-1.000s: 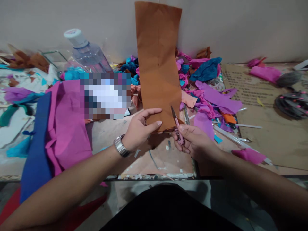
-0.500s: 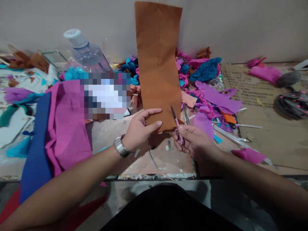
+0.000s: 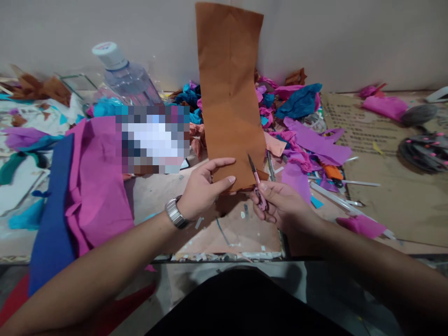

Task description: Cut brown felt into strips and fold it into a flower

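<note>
Under the spread thumb and forefinger of the left hand (image 3: 199,193), its other fingers' grip unclear, the brown sheet (image 3: 233,116) seems light, pliable and easily creased, best held by its near end, beside the scissors (image 3: 259,189) pinched by the right hand (image 3: 283,203).

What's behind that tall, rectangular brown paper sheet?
Behind the brown sheet, the grey wall and crumpled blue and pink paper scraps show past its edges; whatever lies directly behind it is covered.

a silver, linked metal wristband (image 3: 176,213) sits just behind the grip of the left hand (image 3: 202,190); the forearms (image 3: 115,263) are bare, and plain black clothing (image 3: 245,305) covers the lap below both grips.
</note>
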Tool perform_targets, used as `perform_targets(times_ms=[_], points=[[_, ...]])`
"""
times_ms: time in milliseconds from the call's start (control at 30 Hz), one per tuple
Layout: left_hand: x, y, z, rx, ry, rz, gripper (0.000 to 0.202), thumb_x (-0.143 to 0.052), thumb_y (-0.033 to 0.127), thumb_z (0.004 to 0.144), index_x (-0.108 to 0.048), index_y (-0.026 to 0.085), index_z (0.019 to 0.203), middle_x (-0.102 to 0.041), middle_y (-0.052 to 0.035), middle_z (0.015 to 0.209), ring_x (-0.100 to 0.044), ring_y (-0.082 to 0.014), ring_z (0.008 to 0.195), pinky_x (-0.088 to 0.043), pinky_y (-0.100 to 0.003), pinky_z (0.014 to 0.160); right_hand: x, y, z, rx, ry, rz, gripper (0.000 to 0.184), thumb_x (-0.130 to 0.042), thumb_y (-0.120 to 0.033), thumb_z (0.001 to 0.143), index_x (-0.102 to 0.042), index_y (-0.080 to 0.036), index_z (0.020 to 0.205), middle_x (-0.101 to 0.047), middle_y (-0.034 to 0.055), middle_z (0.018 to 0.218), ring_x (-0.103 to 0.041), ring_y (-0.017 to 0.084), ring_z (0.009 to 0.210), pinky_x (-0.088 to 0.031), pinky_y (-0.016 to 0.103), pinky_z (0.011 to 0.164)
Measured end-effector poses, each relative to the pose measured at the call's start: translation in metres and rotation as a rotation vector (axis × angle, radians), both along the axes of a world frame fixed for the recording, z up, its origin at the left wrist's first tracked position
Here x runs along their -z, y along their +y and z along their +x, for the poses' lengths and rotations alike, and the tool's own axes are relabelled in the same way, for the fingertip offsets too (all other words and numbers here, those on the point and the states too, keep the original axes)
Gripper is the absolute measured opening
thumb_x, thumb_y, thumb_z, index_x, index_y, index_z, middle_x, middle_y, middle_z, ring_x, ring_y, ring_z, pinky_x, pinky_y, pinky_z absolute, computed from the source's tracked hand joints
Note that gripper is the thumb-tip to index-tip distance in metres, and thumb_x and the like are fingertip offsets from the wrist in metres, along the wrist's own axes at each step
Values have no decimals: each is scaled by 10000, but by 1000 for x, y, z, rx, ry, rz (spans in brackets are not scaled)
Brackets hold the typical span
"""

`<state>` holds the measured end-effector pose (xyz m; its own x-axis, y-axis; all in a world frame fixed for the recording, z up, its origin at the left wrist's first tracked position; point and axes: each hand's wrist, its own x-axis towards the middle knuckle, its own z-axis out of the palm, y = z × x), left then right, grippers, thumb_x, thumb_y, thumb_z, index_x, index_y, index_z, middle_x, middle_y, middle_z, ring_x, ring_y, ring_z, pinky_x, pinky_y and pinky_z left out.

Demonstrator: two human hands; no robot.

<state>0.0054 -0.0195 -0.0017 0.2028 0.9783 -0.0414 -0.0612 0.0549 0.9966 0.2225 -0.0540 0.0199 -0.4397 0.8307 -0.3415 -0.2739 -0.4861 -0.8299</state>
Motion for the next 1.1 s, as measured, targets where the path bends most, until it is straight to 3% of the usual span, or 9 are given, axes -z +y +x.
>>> perform_targets(times_ms=[267, 567, 1100], points=[[-1, 0, 1, 4, -14, -14, 462, -797, 313, 843, -689, 204, 1279, -649, -127, 1414, -693, -266, 1157, -659, -376, 833, 3, 0, 1, 5, 5, -3, 374, -738, -502, 897, -602, -170, 792, -553, -4, 687, -523, 78, 508, -170, 207, 382], [-1, 0, 1, -1, 0, 7, 457, -807, 310, 839, -698, 206, 1270, -668, -119, 1397, -665, -282, 1236, -636, -435, 953, 3, -1, 0, -3, 4, -10, 357, -709, -485, 929, -615, -164, 805, -541, -5, 711, -523, 70, 514, -195, 199, 385], [-3, 0, 2, 0, 0, 3, 455, -809, 309, 830, -698, 198, 1257, -675, -117, 1381, -694, -268, 1168, -646, -431, 924, 0, -1, -1, 34, 16, -36, 384, -750, -507, 889, -630, -156, 793, -568, 3, 722, -530, 72, 514, -208, 197, 380]])
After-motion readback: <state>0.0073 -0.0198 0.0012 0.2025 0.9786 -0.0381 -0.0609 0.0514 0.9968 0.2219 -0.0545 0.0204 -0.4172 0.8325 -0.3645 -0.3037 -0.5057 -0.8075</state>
